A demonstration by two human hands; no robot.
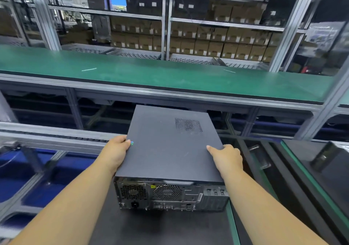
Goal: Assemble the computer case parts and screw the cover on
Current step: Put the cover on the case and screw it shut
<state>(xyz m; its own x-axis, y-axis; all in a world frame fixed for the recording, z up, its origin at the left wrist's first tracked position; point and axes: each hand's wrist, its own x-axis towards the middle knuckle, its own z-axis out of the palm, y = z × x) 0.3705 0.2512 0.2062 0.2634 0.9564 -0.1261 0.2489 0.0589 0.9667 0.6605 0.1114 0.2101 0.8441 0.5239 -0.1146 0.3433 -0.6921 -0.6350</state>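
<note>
A dark grey computer case (166,146) lies flat, its cover on top with a perforated vent patch (188,124) near the far right. Its rear panel (170,195) with fans and ports faces me. My left hand (118,152) grips the case's left edge, fingers curled round the side. On the right edge, my right hand (226,157) grips it with the thumb lying on the cover. The case's near end is over a black mat (160,227); its far end reaches out past the mat toward the conveyor.
A green conveyor belt (151,72) runs across beyond the case, with a metal frame rail (170,93) along its near edge. Shelves of cardboard boxes (217,42) stand behind. Another dark unit (328,165) sits at the right. Blue bins (22,178) lie low on the left.
</note>
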